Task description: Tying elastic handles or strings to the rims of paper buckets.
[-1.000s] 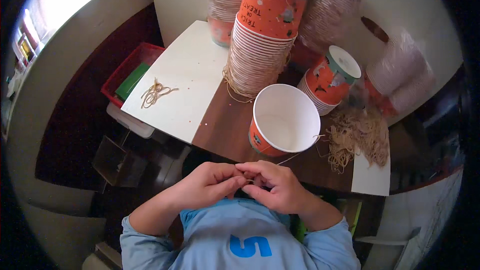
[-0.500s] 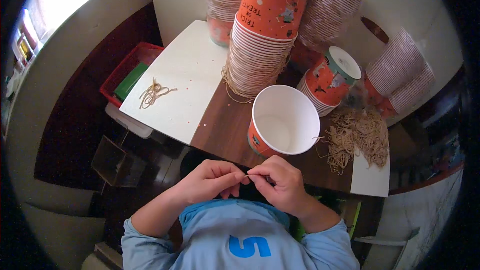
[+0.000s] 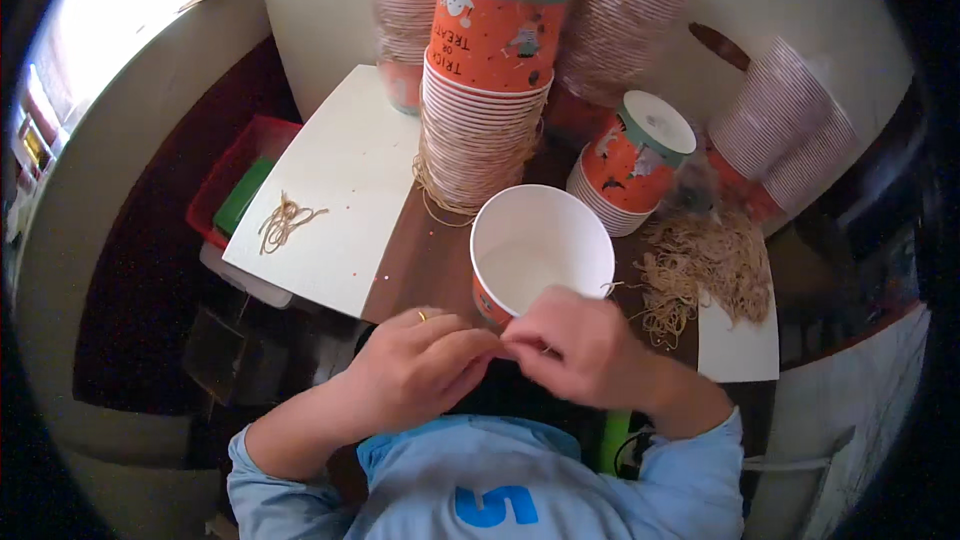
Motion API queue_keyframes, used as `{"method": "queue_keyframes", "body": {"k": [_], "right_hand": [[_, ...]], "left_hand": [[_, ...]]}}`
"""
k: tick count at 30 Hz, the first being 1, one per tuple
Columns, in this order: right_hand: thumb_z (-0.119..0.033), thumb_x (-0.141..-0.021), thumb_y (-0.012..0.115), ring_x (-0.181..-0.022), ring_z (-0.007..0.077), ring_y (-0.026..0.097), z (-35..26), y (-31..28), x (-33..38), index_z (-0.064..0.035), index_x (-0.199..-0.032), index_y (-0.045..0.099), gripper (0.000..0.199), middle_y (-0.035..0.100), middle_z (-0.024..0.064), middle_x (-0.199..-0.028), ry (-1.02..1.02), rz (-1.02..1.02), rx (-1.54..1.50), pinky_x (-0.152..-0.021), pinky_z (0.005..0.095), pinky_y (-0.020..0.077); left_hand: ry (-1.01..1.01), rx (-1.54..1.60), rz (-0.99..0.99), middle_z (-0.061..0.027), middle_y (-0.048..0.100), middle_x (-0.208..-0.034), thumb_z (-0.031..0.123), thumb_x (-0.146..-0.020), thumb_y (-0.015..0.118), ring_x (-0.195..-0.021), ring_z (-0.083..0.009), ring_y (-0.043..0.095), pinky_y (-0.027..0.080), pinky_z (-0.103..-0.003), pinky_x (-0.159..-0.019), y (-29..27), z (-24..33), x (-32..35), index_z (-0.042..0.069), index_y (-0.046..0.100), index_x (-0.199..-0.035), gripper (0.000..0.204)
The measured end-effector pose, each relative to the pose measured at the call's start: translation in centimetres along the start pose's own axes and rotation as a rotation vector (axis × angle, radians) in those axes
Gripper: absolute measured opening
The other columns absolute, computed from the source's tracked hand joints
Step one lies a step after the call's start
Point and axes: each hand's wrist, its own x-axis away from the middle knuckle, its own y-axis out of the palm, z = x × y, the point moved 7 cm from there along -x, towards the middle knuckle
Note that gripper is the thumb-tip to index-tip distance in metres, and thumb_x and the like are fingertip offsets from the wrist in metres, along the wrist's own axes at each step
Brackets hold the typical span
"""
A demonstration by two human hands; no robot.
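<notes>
My left hand [image 3: 420, 365] and my right hand [image 3: 580, 350] meet fingertip to fingertip in front of me, both closed in a pinch. A short bit of thin pale cord shows at the right fingers; most of it is hidden. Just beyond the hands stands a white-lined paper bucket [image 3: 545, 240] with an orange printed outside, mouth up. My right hand overlaps its near rim in the view. A cord end [image 3: 612, 287] pokes out at the bucket's right rim.
Behind the bucket rises a tall stack of upturned buckets [image 3: 490, 120], cords hanging round it. A shorter stack [image 3: 640, 160] stands to its right. A heap of tan cords [image 3: 705, 265] lies at right, a few cords [image 3: 285, 222] at left. A red crate [image 3: 215, 225] is beyond the table's left edge.
Both hands have come up and nearer to the bucket, the right one now covering part of its near rim. The view has shifted a little.
</notes>
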Motion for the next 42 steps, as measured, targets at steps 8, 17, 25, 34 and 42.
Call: {"method": "queue_keyframes", "body": {"k": [8,17,25,34,42], "right_hand": [[-0.014,-0.078,0.063,-0.066,0.0133,0.061,12.0,0.1,-3.4,0.0004,-0.079,0.066,0.015,0.066,0.0084,-0.073,0.496,-0.027,-0.227,-0.061,0.0285,0.0478],[-0.012,-0.079,0.064,-0.064,0.0070,0.056,16.0,2.0,-3.6,0.0014,-0.078,0.065,0.014,0.063,0.0023,-0.070,0.668,-0.019,-0.179,-0.058,0.0249,0.0452],[-0.011,-0.077,0.064,-0.064,0.0078,0.056,16.4,2.8,-3.7,0.0020,-0.077,0.065,0.013,0.062,0.0039,-0.070,0.673,-0.020,-0.238,-0.055,0.0255,0.0441],[-0.011,-0.077,0.064,-0.059,0.0095,0.056,16.9,3.1,-3.8,0.0020,-0.077,0.065,0.013,0.061,0.0034,-0.065,0.689,0.015,-0.200,-0.053,0.0262,0.0442],[-0.011,-0.079,0.063,-0.062,0.0077,0.054,17.0,3.6,-3.9,0.0008,-0.078,0.066,0.013,0.061,0.0020,-0.066,0.703,-0.009,-0.212,-0.056,0.0262,0.0446]], "left_hand": [[-0.075,-0.085,0.194,-0.0110,0.060,-0.078,0.001,-0.074,0.066,-0.064,-0.0215,0.057,0.048,-0.030,-0.058,0.1,-9.5,-4.0,0.001,0.064,-0.100,0.026],[-0.436,0.159,0.118,-0.0101,0.063,-0.086,0.005,-0.084,0.061,-0.074,-0.0131,0.057,0.047,-0.026,-0.066,1.5,-15.7,-3.8,-0.002,0.066,-0.099,0.017],[-0.452,0.213,0.081,-0.0127,0.065,-0.086,0.006,-0.083,0.061,-0.074,-0.0164,0.060,0.048,-0.027,-0.068,2.6,-15.6,-4.6,-0.002,0.066,-0.099,0.018],[-0.504,0.256,0.042,-0.0146,0.066,-0.088,0.004,-0.082,0.059,-0.078,-0.0173,0.063,0.050,-0.029,-0.071,2.9,-15.5,-5.0,-0.002,0.065,-0.102,0.021],[-0.489,0.289,-0.002,-0.0140,0.066,-0.088,0.001,-0.083,0.056,-0.081,-0.0168,0.063,0.050,-0.029,-0.073,2.9,-14.8,-5.4,-0.003,0.063,-0.105,0.023]]}}
